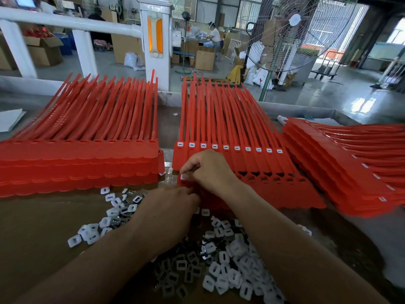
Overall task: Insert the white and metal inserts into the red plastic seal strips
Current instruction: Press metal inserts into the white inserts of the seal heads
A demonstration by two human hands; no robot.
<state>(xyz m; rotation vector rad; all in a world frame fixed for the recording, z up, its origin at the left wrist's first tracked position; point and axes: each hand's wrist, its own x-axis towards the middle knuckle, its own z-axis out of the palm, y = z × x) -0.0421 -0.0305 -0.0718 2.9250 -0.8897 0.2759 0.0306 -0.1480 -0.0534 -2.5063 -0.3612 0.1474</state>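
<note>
Head view: ten inserts (225,147) seated in middle strips (219,119); right grip (210,170) pinches one insert (183,177); left grip (173,207) unclear.

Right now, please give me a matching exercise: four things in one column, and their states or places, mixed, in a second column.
Things
1 left stack
2 middle stack
3 loose inserts
4 right hand

States
a pinches one insert
b scattered on the table
c top row filled
d top row unfilled

Pairs: 1-d, 2-c, 3-b, 4-a
</note>
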